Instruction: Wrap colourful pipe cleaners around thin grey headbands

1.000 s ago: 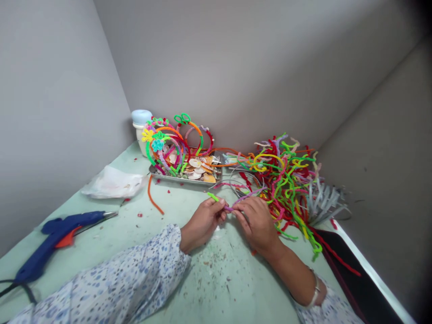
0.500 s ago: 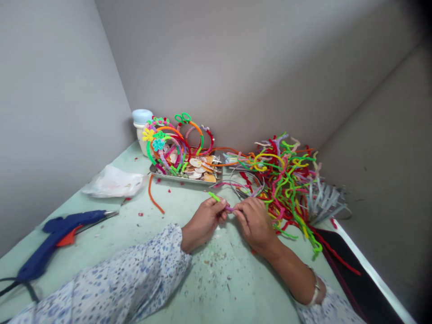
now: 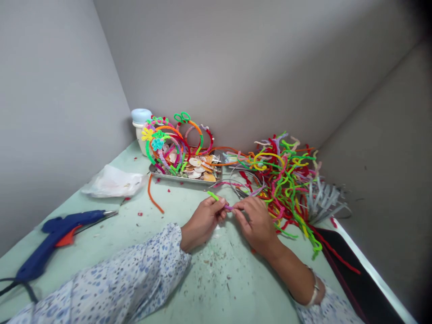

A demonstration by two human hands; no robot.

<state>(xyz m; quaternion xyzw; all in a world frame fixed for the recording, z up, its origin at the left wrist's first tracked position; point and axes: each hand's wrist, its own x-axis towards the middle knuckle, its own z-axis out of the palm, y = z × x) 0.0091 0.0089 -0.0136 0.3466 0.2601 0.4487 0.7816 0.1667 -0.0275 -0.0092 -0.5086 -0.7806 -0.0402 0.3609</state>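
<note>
While left hand (image 3: 203,223) and right hand (image 3: 257,220) both pinch a thin, fuzzy purple-and-lime chenille strip (image 3: 228,208) above mid-width of the pale green bench (image 3: 184,204), a slack right pinch could probably let the purple length slip. Strip: lime tip fairly straight, poking past left hand; purple mostly hidden. Toward far edge: shallow silver metal tray (image 3: 185,179); multicoloured fuzzy-stem tangle (image 3: 285,180), right of it.

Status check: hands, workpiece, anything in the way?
Left hand, right hand: both pinching green-and-purple fuzzy piece. Tangled stem pile close beside right hand.
</note>
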